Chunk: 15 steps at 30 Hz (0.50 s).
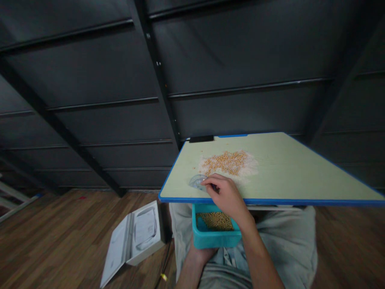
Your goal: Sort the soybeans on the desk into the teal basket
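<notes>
My right hand (222, 193) pinches a clear plastic protractor (197, 181) by its right end, low over the near left part of the table top (300, 172). Just beyond it lies a spread of yellow soybeans (225, 161) mixed with white grains that look like rice (251, 164). A teal plastic tub (216, 240) sits below the table's near edge, partly filled with soybeans (217, 220). From underneath, my left hand (202, 253) holds this tub; its fingers are mostly hidden.
Blue edging (300, 202) runs round the table. A flat black object (201, 139) lies at the far left corner. On the wooden floor to the left stands an opened white box (146, 230), with a cable (165, 261) beside it. A dark panelled wall (240, 52) rises behind.
</notes>
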{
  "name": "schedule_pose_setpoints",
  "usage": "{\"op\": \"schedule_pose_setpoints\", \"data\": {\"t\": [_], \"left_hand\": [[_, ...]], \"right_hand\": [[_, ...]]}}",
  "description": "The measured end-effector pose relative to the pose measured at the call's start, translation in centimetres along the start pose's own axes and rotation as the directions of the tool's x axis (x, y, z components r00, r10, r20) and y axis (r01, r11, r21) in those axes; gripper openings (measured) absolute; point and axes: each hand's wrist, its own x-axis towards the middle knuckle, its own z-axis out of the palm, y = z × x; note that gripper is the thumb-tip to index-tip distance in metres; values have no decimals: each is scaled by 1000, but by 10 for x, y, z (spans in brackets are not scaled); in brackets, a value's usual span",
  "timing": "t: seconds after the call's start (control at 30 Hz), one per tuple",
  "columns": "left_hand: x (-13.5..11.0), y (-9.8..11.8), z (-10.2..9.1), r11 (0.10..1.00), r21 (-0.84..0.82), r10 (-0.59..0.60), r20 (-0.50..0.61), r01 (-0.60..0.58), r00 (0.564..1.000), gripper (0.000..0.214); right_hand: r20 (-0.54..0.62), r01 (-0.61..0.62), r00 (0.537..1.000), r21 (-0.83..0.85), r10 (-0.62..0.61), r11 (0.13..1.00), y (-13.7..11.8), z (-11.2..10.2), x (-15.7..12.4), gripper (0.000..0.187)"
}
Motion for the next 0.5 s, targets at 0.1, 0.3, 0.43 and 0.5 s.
{"op": "schedule_pose_setpoints", "data": {"t": [0.1, 0.3, 0.43, 0.5], "left_hand": [[-5, 3, 6, 1000, 18, -10, -32, 11, 999, 40], [-5, 3, 13, 1000, -27, -5, -31, 4, 1000, 37], [-4, 2, 14, 999, -40, 1, -46, -3, 999, 42], [-4, 2, 13, 1000, -16, -13, -37, 13, 999, 44]], "right_hand": [[-2, -1, 1000, -2, 1, 1000, 0, 0, 0, 25], [-1, 9, 1000, -6, -9, 1000, 0, -1, 0, 25], [3, 3, 1000, -9, -3, 1000, -1, -1, 0, 25], [4, 2, 1000, -11, -2, 1000, -1, -1, 0, 25]]}}
